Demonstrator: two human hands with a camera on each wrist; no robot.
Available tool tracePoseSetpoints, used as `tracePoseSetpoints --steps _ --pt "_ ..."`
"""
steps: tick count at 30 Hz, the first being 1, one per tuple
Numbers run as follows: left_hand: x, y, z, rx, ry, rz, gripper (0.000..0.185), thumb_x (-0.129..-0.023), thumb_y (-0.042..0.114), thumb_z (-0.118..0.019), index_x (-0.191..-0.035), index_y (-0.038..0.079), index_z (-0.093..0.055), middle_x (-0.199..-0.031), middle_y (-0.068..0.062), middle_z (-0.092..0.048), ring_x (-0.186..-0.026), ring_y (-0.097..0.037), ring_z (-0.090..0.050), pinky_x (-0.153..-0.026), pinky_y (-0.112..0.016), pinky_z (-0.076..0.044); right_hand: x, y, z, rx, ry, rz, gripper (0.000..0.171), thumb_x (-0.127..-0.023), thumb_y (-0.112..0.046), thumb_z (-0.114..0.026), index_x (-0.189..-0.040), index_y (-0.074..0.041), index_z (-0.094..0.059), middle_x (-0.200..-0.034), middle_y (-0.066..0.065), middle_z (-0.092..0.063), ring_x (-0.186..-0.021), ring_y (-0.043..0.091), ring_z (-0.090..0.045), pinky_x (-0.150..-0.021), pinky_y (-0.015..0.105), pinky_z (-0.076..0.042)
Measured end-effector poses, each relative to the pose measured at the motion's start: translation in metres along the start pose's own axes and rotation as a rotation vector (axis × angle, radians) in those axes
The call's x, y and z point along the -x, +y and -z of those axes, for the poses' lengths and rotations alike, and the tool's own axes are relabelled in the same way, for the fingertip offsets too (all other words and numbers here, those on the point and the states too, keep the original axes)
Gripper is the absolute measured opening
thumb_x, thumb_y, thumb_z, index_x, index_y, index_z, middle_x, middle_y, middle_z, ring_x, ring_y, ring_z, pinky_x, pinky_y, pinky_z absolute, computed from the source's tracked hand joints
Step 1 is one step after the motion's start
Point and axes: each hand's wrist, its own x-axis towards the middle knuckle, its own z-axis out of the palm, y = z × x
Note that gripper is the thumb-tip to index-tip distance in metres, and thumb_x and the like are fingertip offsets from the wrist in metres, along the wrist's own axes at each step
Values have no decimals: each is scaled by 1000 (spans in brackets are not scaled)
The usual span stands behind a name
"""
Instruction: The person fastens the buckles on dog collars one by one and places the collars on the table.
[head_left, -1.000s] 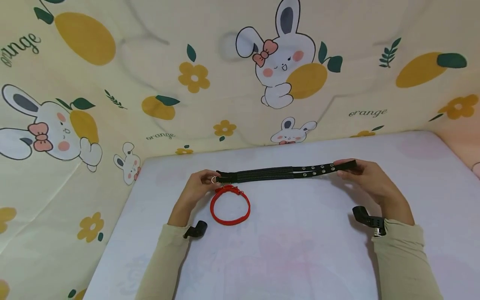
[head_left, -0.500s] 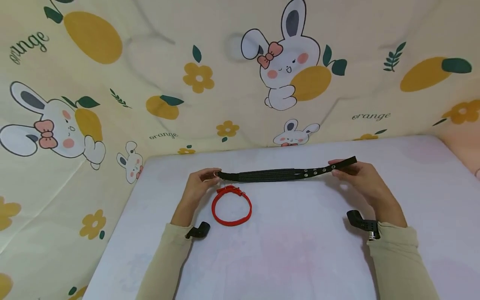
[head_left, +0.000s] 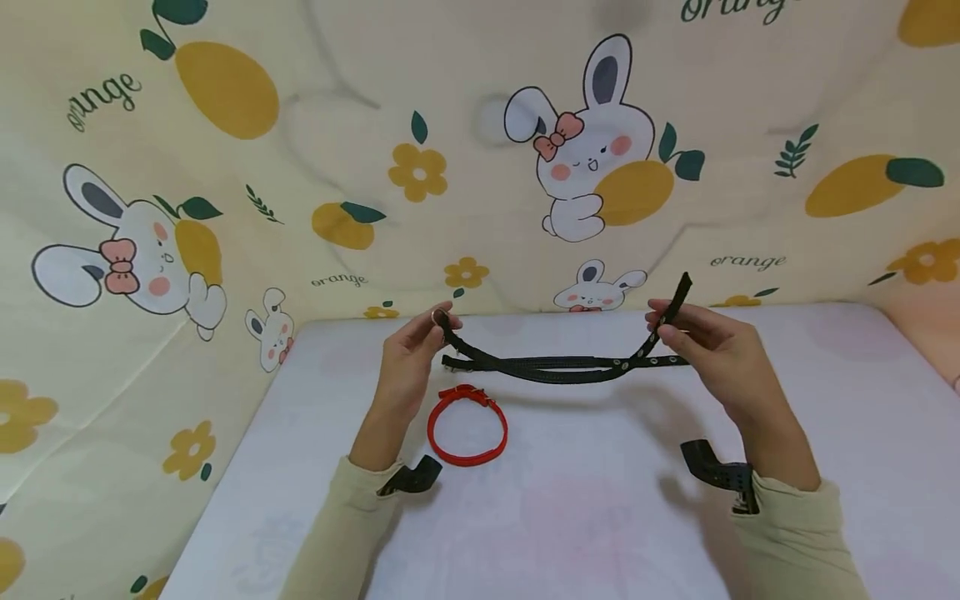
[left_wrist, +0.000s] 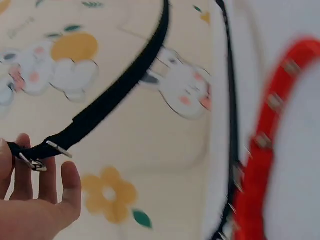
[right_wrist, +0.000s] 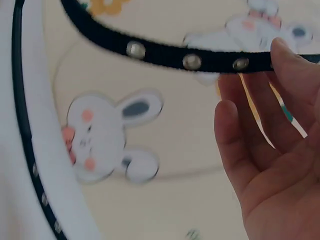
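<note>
A black collar (head_left: 570,378) is held up over the table, sagging between both hands. My left hand (head_left: 405,371) pinches its buckle end, and the metal buckle (left_wrist: 36,165) shows against the fingers in the left wrist view. With thumb and fingers my right hand (head_left: 726,354) pinches the strap near the tip, beside metal eyelets (right_wrist: 191,61). A second black collar (head_left: 663,361) lies stretched straight on the table behind, overlapped by the held one in the head view. Closer to the front, a red collar (head_left: 469,459), buckled into a ring, lies near my left wrist.
The white table (head_left: 585,517) extends in front of and between the forearms. Behind it and at the left hangs a cream cloth (head_left: 450,75) printed with rabbits and oranges. Each wrist carries a black camera mount (head_left: 416,477).
Both hands have risen with one black collar, lifting it off the other, which stays on the table. The held strap now sags in the middle. The head view has tilted up slightly.
</note>
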Motion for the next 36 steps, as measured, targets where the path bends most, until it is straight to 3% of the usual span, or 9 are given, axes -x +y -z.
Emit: tracePoseSetpoints --steps 6,11,16,24,28,36 --pt "-1 11 -36 22 -2 -5 37 -97 1 -58 -132 -10 -56 -99 5 -73 -99 -12 -67 -96 -24 -50 6 -19 -19 73 18 105 37 -93 -2 -67 -130 -5 -63 -103 -14 -71 -97 2 -68 -83 11 -51" --pt "-1 14 -58 -1 -6 3 32 -95 1 -62 -127 -4 -62 -98 7 -74 -97 -12 -69 -97 -24 -52 7 -26 -31 196 -6 72 30 -93 -14 -71 -123 -12 -68 -97 -19 -70 -87 3 -66 -73 15 -49" --pt "5 16 -75 -17 -26 -5 30 -91 1 -67 -120 -5 -64 -99 7 -74 -97 -12 -70 -93 -23 -54 9 -31 -42 342 -68 75 27 -91 -25 -74 -118 -23 -72 -96 -14 -69 -78 5 -60 -64 21 -45" --pt "14 15 -92 -106 -150 -23 31 -87 1 -74 -116 -6 -69 -102 9 -72 -91 -11 -64 -80 -19 -54 10 -33 -53 364 -139 191 25 -89 -21 -76 -114 -25 -76 -98 -7 -70 -78 6 -56 -65 19 -46" --pt "16 13 -96 -119 -201 -15 29 -86 3 -75 -114 -4 -70 -101 6 -71 -95 -13 -66 -86 -22 -55 10 -33 -54 367 -164 198 25 -89 -23 -76 -113 -30 -76 -102 -12 -72 -82 4 -57 -67 20 -47" --pt "19 11 -103 -51 -193 42 30 -90 7 -72 -115 -8 -66 -106 3 -71 -102 -14 -65 -91 -24 -55 11 -32 -58 395 -162 180 27 -88 -27 -77 -114 -28 -76 -99 -11 -74 -80 5 -58 -67 20 -46"
